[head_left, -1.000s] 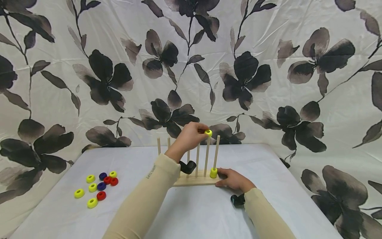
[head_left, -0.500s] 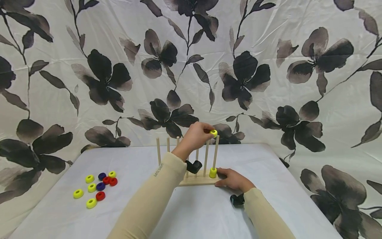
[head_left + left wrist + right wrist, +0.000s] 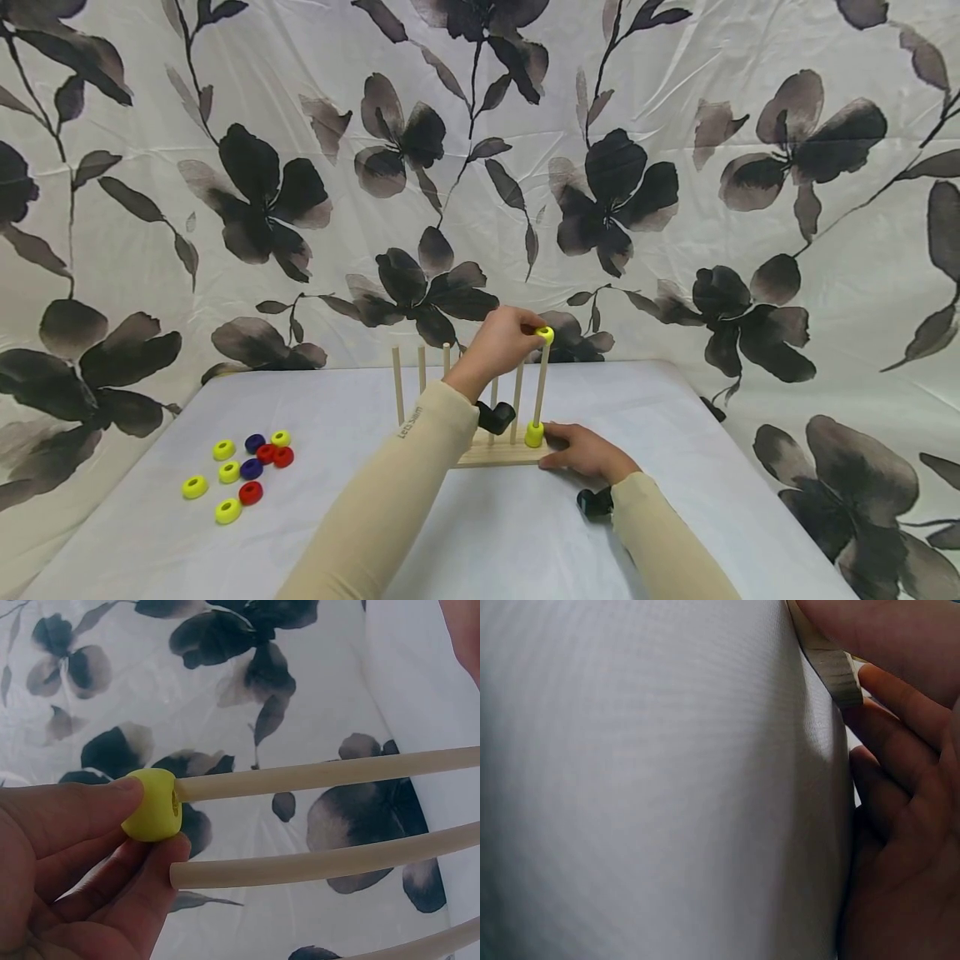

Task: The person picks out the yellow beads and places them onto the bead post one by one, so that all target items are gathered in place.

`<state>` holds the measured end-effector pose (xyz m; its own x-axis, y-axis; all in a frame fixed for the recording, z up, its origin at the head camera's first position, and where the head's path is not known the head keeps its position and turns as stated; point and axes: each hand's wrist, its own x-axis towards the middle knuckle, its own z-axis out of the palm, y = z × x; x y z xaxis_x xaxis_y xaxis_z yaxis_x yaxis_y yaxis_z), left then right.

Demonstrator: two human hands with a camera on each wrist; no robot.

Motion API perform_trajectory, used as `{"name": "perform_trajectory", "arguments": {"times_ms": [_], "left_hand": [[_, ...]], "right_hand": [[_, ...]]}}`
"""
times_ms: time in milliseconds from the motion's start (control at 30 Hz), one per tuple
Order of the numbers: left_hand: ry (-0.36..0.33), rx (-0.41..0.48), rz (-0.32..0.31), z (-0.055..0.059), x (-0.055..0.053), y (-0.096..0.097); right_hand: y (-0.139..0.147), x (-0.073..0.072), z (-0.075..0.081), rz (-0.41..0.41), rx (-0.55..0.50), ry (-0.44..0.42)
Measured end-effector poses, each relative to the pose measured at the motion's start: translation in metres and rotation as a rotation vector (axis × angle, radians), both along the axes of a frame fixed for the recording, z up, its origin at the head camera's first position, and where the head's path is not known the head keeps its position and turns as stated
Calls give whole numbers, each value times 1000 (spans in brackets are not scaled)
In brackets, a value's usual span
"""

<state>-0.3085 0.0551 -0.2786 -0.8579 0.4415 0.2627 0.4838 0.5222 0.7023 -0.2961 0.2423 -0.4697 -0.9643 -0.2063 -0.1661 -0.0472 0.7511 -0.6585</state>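
Note:
My left hand (image 3: 498, 346) pinches a yellow bead (image 3: 545, 335) between thumb and fingertips at the top of the rightmost peg (image 3: 540, 392). In the left wrist view, the bead (image 3: 152, 814) meets the peg's tip, its hole facing the peg; a second peg (image 3: 285, 871) ends by a fingertip. Yellow beading (image 3: 534, 434) sits at the foot of the rightmost peg, possibly more than one bead. With thumb in front and fingers around the end, my right hand (image 3: 588, 454) grips the peg stand's wooden base (image 3: 498, 454). The right wrist view shows the base corner (image 3: 836, 675) between thumb and fingers.
Loose yellow beads (image 3: 228, 511), red beads (image 3: 251, 493) and blue beads (image 3: 251, 469) lie grouped on the left of the white-covered table (image 3: 480, 533). More upright pegs (image 3: 397, 383) rise left of the left hand. A floral cloth (image 3: 615, 192) hangs behind.
My left hand has carried the yellow bead rightward, past the neighbouring peg to the rightmost peg's top. My right hand stays at the base's end.

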Motion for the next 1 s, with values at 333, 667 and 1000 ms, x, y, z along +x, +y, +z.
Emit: {"name": "perform_trajectory", "arguments": {"times_ms": [333, 667, 1000], "left_hand": [[8, -11, 1, -2, -2, 6], [65, -38, -9, -2, -4, 8], [71, -57, -12, -3, -3, 7]], "right_hand": [[0, -1, -1, 0, 8, -8], [0, -1, -1, -1, 0, -5], [0, 0, 0, -7, 1, -19]]}}
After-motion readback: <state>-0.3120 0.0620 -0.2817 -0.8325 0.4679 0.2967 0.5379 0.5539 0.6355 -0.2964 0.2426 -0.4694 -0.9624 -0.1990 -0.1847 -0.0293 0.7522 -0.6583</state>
